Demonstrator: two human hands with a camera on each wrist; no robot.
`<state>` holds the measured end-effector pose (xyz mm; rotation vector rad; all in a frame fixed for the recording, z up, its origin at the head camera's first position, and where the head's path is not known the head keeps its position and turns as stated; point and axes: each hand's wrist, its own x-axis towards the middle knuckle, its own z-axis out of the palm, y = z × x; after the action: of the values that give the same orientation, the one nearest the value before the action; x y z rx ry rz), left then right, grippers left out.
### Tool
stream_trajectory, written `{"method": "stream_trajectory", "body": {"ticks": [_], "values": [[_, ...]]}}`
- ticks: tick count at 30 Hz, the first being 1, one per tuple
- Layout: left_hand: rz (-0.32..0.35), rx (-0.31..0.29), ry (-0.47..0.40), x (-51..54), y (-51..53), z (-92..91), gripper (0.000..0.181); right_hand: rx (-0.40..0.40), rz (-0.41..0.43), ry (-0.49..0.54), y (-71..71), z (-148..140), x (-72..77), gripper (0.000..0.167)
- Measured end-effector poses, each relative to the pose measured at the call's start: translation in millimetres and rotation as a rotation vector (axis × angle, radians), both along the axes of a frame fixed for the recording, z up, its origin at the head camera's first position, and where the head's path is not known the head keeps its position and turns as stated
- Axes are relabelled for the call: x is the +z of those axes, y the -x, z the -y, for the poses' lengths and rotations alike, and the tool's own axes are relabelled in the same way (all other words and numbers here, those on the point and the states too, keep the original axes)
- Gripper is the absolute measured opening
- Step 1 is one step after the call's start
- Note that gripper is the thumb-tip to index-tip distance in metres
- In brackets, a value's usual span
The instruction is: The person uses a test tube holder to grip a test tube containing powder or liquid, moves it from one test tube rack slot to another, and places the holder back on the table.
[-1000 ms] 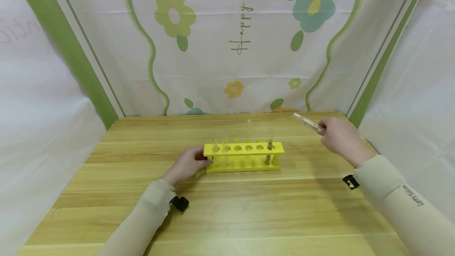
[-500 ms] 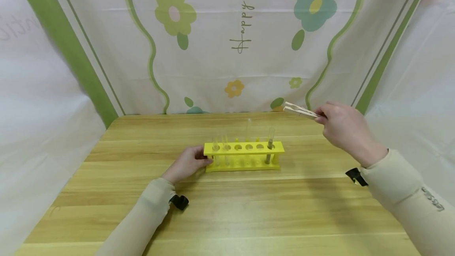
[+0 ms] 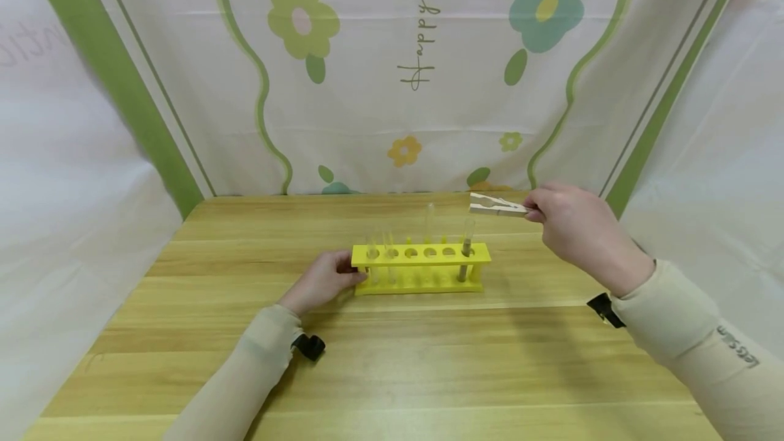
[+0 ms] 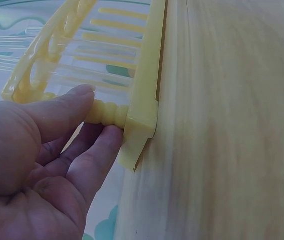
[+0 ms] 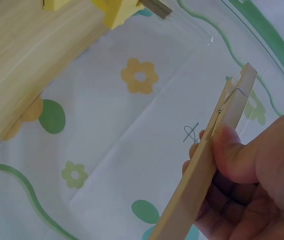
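Observation:
A yellow test tube rack (image 3: 421, 260) stands upright on the table. My left hand (image 3: 320, 282) grips its left end; in the left wrist view thumb and fingers close round the ridged end post (image 4: 109, 113). Two clear test tubes (image 3: 371, 251) stand in the rack's left holes. Toward its right end is a test tube with grey-brown contents (image 3: 467, 248). Another clear tube (image 3: 429, 222) rises at the back. My right hand (image 3: 582, 237) holds a wooden test tube clamp (image 3: 503, 210) in the air, its tip above and apart from the filled tube.
The wood-grain table (image 3: 392, 366) spreads out before and around the rack. A white curtain (image 3: 361, 94) printed with flowers hangs behind the table's far edge, with more white cloth (image 3: 723, 175) at the sides. Black wrist straps (image 3: 309, 349) show at both cuffs.
The right hand has carried the clamp leftward, from right of the rack to above the filled tube, and the clamp now lies nearly level. The left hand and rack have stayed still.

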<state>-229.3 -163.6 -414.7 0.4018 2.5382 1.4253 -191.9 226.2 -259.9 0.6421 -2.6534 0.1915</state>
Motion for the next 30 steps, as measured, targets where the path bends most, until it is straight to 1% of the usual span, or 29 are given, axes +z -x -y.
{"method": "stream_trajectory", "body": {"ticks": [2, 5, 12, 15, 21, 25, 30], "values": [[-0.001, -0.001, 0.000, 0.0, 0.3, 0.2, 0.027, 0.012, -0.022, -0.017, 0.4, 1.7, -2.2, 0.001], [0.001, -0.002, -0.003, -0.3, 0.9, 0.4, 0.027, 0.034, -0.047, -0.026, 0.8, 4.0, -5.7, 0.004], [0.002, -0.009, -0.014, -0.7, 1.3, 1.1, 0.027, 0.068, -0.019, -0.039, 4.1, 8.7, -12.6, 0.003], [0.002, -0.014, -0.015, -0.7, 1.3, 1.0, 0.026, 0.075, -0.024, -0.044, 5.2, 9.3, -15.4, 0.004], [0.002, -0.024, -0.017, -0.7, 2.2, 1.0, 0.027, 0.065, -0.015, -0.040, 5.7, 11.3, -18.3, 0.007], [-0.001, -0.033, -0.019, -0.9, 2.8, 1.5, 0.028, 0.052, -0.002, -0.059, 6.1, 12.4, -20.4, 0.003], [-0.002, -0.035, -0.015, -1.7, 3.1, 2.0, 0.029, 0.049, 0.021, -0.078, 6.7, 14.1, -22.9, 0.003]]}}
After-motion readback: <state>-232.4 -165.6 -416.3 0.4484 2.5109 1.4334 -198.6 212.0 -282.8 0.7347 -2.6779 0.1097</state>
